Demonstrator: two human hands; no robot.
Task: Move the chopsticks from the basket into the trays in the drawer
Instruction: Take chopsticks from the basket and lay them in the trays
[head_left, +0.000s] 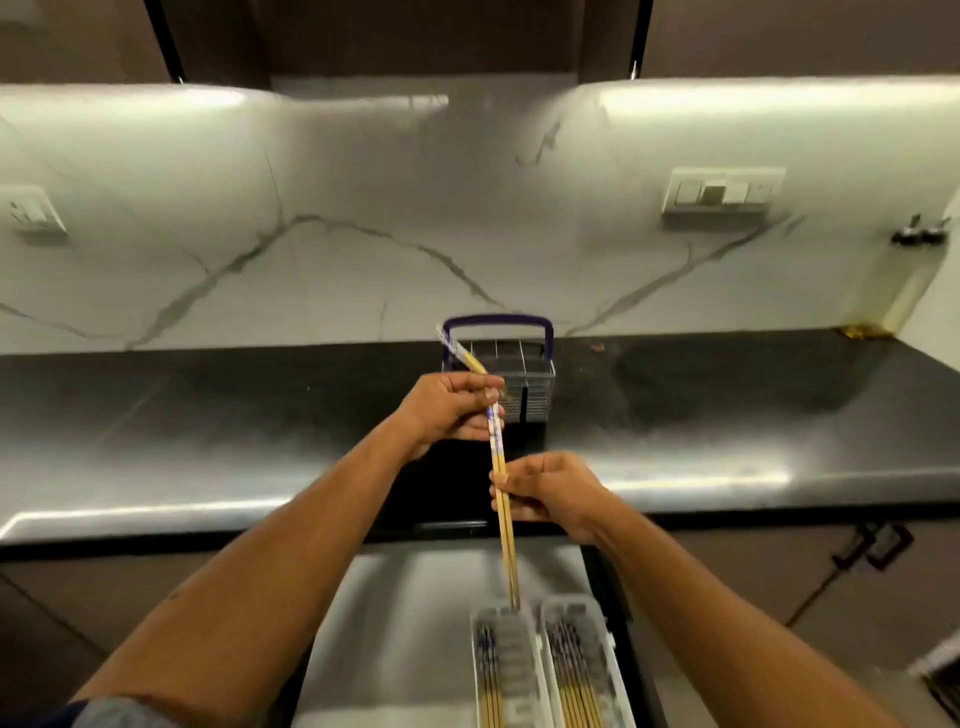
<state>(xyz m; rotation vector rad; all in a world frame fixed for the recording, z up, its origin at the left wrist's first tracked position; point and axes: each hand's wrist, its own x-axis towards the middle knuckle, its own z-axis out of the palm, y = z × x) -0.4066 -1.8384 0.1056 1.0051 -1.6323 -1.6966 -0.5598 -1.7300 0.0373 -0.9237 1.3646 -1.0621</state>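
Both hands gripping chopsticks above the open drawer

The right hand is pinching a chopstick pair over the left tray; at 11 o'clock, the left hand is clamping more chopsticks before the basket on the desk.

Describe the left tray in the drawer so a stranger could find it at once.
Start at the dark countertop and drop to the open drawer below its front edge. Two long white trays lie side by side there; the left tray sits directly under the tips of the chopsticks both hands hold. It holds fewer chopsticks than the right tray.
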